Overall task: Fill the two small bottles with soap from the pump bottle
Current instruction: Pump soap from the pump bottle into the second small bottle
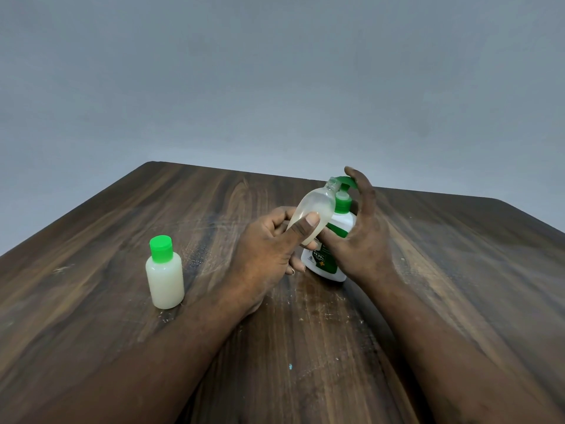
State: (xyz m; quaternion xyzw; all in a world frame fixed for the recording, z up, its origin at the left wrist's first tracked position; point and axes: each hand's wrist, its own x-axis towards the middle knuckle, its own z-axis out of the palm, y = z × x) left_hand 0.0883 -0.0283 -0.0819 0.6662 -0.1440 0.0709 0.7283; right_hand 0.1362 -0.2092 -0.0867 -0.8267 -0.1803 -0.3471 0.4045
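Left hand (269,249) pinches open bottle (315,209) between thumb and fingers, tilted so its mouth meets the pump head (347,180) and catches soap. Right hand (363,240) wraps pump bottle (327,261) mid-surface (305,347), steadying it, one finger atop the head to press. Open bottle looks part full. Capped bottle (165,276) stands toward left edge, looks full, likely done.

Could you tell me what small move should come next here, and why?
Probably press the pump head of the pump bottle down with the right hand, whose fingers lie on it. The left hand holds the open small bottle tilted, mouth up by that head, and it looks only partly filled; the capped small bottle stands full.
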